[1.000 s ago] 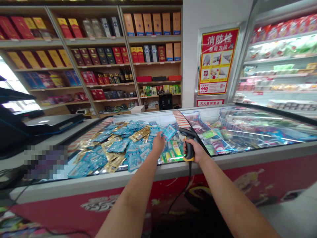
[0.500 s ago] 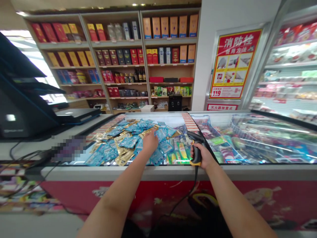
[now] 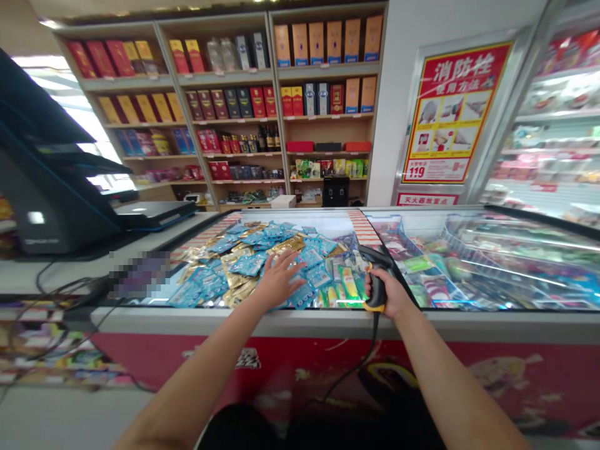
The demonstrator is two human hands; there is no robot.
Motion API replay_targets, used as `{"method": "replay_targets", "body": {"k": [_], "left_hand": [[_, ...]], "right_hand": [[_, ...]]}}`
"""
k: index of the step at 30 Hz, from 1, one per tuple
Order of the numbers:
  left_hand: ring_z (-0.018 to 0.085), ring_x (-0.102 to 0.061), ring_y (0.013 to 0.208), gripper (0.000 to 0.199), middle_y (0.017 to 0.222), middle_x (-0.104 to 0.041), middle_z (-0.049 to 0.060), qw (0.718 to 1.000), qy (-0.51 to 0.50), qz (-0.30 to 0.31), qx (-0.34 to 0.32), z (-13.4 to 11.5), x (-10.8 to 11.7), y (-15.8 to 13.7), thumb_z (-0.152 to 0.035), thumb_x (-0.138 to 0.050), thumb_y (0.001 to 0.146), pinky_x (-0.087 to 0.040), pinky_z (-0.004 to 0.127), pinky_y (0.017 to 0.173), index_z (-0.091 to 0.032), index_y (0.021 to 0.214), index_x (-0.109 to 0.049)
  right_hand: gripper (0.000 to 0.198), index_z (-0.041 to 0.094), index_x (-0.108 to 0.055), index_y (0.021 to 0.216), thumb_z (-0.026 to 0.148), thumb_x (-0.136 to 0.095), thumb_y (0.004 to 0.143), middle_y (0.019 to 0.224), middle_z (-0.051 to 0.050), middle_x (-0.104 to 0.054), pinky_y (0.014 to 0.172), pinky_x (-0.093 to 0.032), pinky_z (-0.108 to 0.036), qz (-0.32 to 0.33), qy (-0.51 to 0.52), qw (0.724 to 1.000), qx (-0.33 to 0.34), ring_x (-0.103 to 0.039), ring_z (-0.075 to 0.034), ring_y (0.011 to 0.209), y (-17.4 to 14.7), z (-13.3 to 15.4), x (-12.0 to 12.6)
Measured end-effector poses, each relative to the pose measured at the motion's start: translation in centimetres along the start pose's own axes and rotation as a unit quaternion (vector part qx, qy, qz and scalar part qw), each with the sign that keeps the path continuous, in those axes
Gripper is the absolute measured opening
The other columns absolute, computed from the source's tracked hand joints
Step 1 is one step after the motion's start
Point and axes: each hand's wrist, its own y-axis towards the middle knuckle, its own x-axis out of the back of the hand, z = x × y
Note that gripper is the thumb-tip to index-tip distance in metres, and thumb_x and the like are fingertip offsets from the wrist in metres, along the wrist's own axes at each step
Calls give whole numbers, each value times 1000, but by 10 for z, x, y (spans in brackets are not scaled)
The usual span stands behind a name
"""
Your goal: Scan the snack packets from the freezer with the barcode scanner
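My left hand (image 3: 277,282) is spread palm down over the near side of a heap of small packets, its fingers apart and nothing in its grasp. Blue packets (image 3: 247,264) and gold packets (image 3: 241,292) lie mixed together on the glass lid of a chest freezer (image 3: 323,322). Whether the palm presses on the packets, I cannot tell. Wrapped around the handle of a black and yellow barcode scanner (image 3: 377,287) is my right hand (image 3: 395,292). The scanner is upright with its head pointing left, and a cable (image 3: 370,350) hangs from its base.
Frozen goods in colourful bags (image 3: 434,269) show through the glass at right. On the left counter stand a dark checkout machine (image 3: 51,206) and a flat scale-like device (image 3: 154,214). Shelves of boxed bottles (image 3: 244,103) line the back wall. A red poster (image 3: 459,112) hangs at right.
My left hand has opened from a closed shape and moved slightly left and toward me over the packets. My right hand still holds the scanner; the view has shifted a little.
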Motion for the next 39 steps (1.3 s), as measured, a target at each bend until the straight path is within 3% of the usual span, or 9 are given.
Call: {"method": "replay_targets", "body": {"k": [4, 9, 13, 21, 27, 32, 36, 39], "left_hand": [[33, -13, 138, 67, 152, -19, 4, 994, 7, 90, -61, 8, 6, -23, -61, -47, 80, -9, 58, 106, -37, 141, -32], [34, -16, 137, 67, 153, -17, 5, 989, 13, 124, -74, 5, -3, -17, -65, -40, 81, -11, 60, 104, -39, 141, -28], [35, -21, 135, 61, 151, -24, 4, 991, 17, 106, -75, -1, -17, -1, -65, -32, 83, -15, 64, 101, -42, 139, -32], [33, -29, 131, 60, 146, -33, 6, 998, 21, 50, 30, -11, -39, 27, -65, -36, 82, -18, 62, 101, -39, 136, -38], [33, -31, 128, 57, 144, -34, 8, 995, 0, 23, 98, -24, -38, 36, -60, -40, 83, -19, 59, 102, -34, 134, -44], [30, -34, 126, 51, 138, -41, 10, 994, 0, -12, 108, -32, -31, 26, -55, -40, 85, -25, 51, 101, -29, 126, -53], [28, -33, 127, 48, 141, -39, 6, 992, 1, -37, 120, -17, -15, 4, -54, -35, 87, -24, 50, 102, -32, 127, -51], [27, -31, 129, 50, 144, -36, 6, 977, 28, -61, 202, 21, 1, -23, -52, -28, 90, -21, 49, 105, -31, 129, -49]], "right_hand": [[9, 16, -56, 80, 20, -60, 74, 57, 2, -55, 41, -44, -21, 3, -6, 1000, -6, -50, -9, 46, 2, -1, 2], [11, 16, -58, 81, 22, -62, 72, 57, 3, -54, 41, -44, -21, 0, -10, 1000, -11, -50, -9, 47, 3, -2, 3], [11, 16, -57, 78, 22, -63, 72, 58, 2, -54, 40, -43, -20, -11, -11, 1000, -15, -50, -9, 47, 1, 0, 2], [5, 16, -57, 78, 18, -59, 74, 56, 2, -55, 40, -44, -21, -21, -19, 1000, -13, -50, -10, 45, 0, 1, 1], [8, 17, -56, 80, 18, -60, 73, 56, 2, -55, 40, -45, -21, -32, -15, 999, -19, -51, -10, 45, 2, 1, 3], [7, 18, -54, 77, 18, -60, 73, 55, 2, -55, 39, -44, -21, -26, -16, 999, -13, -50, -10, 44, 0, 1, 2], [5, 17, -54, 77, 18, -59, 74, 55, 2, -55, 39, -44, -21, -24, -18, 999, -10, -50, -10, 44, -1, 1, 2], [4, 16, -55, 77, 18, -59, 75, 55, 2, -55, 40, -44, -21, -27, -19, 999, -14, -51, -10, 44, 0, 0, 2]]}}
